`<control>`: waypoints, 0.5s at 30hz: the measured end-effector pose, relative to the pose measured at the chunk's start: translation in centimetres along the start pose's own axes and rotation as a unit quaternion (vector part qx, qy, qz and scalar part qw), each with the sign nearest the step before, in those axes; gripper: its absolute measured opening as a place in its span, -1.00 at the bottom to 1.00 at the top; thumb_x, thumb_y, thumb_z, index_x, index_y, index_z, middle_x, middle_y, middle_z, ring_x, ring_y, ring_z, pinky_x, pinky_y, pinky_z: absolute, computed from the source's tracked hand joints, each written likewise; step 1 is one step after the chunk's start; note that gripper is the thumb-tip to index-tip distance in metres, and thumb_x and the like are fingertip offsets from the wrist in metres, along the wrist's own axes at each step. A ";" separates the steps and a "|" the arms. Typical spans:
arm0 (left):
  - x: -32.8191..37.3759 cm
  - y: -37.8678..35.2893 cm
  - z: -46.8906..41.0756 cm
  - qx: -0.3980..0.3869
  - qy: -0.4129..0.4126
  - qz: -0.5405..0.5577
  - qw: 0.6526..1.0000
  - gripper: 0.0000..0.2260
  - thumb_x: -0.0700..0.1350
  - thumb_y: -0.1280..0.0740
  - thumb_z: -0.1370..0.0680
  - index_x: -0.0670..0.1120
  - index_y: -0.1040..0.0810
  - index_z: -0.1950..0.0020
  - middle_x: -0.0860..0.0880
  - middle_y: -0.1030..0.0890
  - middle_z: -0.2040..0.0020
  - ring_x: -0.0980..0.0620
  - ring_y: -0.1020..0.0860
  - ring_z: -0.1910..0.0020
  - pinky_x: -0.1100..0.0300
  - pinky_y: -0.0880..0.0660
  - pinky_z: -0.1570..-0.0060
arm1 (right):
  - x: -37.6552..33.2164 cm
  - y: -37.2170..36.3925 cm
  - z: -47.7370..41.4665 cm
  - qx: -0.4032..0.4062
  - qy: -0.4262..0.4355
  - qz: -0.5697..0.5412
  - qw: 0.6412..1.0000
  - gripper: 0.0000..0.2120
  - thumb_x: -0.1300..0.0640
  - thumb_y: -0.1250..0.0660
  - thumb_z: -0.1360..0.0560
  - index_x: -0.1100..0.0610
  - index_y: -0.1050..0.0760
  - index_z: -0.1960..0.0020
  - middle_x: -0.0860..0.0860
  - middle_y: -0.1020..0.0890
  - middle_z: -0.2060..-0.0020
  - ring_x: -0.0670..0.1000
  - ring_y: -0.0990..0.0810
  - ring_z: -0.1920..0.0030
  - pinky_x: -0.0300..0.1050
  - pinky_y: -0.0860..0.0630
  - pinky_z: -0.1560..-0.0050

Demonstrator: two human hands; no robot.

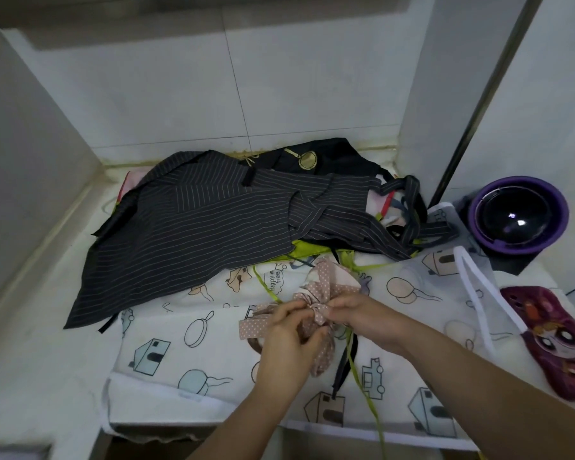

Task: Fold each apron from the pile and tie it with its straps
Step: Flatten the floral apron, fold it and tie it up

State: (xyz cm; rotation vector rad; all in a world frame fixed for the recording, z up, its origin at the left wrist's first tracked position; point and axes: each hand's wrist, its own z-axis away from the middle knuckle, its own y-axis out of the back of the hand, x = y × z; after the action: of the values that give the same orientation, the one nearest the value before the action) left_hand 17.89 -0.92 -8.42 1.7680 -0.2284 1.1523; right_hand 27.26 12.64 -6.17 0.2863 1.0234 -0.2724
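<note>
Head view. Folded pink dotted apron sits near centre, on a white printed apron spread over the desk. Left hand: fingers curled round the pink strap. Right hand: fingers pinch the same strap at its knot. Pile, striped apron on top, at 11 o'clock. Purple bowl at 2 o'clock, cartoon pouch at 3 o'clock.

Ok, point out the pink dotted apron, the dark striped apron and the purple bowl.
pink dotted apron (pixel 332 278), head view, upper part of the bundled fabric.
dark striped apron (pixel 193 234), head view, middle of its spread body.
purple bowl (pixel 561 212), head view, right rim.
</note>
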 end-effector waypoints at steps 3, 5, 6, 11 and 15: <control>0.7 -0.9 -0.3 0.034 0.051 0.052 0.997 -0.79 -0.12 -0.46 -0.46 -0.06 -0.61 -0.09 0.14 -0.43 -0.09 0.17 -0.44 -0.14 0.50 -0.26 -0.16 | -0.2 0.1 0.0 0.006 -0.010 -0.050 0.999 -0.82 0.17 -0.22 -0.59 0.12 -0.57 0.11 -0.12 -0.62 0.24 -0.33 -0.53 0.29 -0.54 -0.35 0.39; 0.9 -1.0 -0.5 0.050 0.063 0.065 0.995 -0.86 -0.15 -0.45 -0.47 -0.05 -0.61 0.00 0.16 -0.44 -0.01 0.13 -0.48 -0.07 0.42 -0.33 -0.13 | -0.2 0.0 0.0 0.010 -0.010 -0.080 0.997 -0.80 0.21 -0.23 -0.59 0.12 -0.55 0.18 -0.16 -0.61 0.36 -0.33 -0.51 0.39 -0.52 -0.34 0.40; 0.9 -1.0 -0.5 0.049 0.060 0.056 0.995 -0.89 -0.17 -0.45 -0.47 -0.07 -0.61 0.02 0.18 -0.43 0.02 0.13 -0.48 -0.03 0.46 -0.33 -0.09 | -0.1 -0.2 0.1 0.009 -0.011 -0.090 0.996 -0.79 0.21 -0.23 -0.58 0.12 -0.54 0.19 -0.18 -0.60 0.39 -0.33 -0.50 0.38 -0.51 -0.34 0.39; -0.1 -0.1 -1.3 0.002 -0.036 -0.087 0.996 -0.91 -0.13 -0.44 -0.48 -0.14 -0.59 0.11 0.05 -0.48 0.07 0.08 -0.49 0.10 0.28 -0.45 0.02 | 0.5 -0.1 1.0 0.016 0.071 0.083 0.994 -0.85 0.30 -0.31 -0.52 0.06 -0.55 0.06 -0.14 -0.54 0.25 -0.28 -0.52 0.25 -0.41 -0.43 0.23; 1.5 0.8 -1.3 -0.034 -0.044 -0.289 0.956 -0.60 0.10 -0.03 -0.58 -0.11 -0.56 -0.06 -0.06 -0.49 -0.06 -0.07 -0.47 -0.05 0.03 -0.39 -0.09 | 0.5 0.8 1.4 0.140 0.144 0.233 0.952 -0.86 0.19 -0.37 -0.50 -0.01 -0.47 0.03 -0.15 -0.55 0.20 -0.17 -0.54 0.19 -0.35 -0.44 0.18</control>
State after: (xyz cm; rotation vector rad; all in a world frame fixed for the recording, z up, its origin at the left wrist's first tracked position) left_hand 17.38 0.19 -6.67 1.6674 0.1909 0.6348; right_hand 28.91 12.86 -5.88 0.8310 1.1689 0.0598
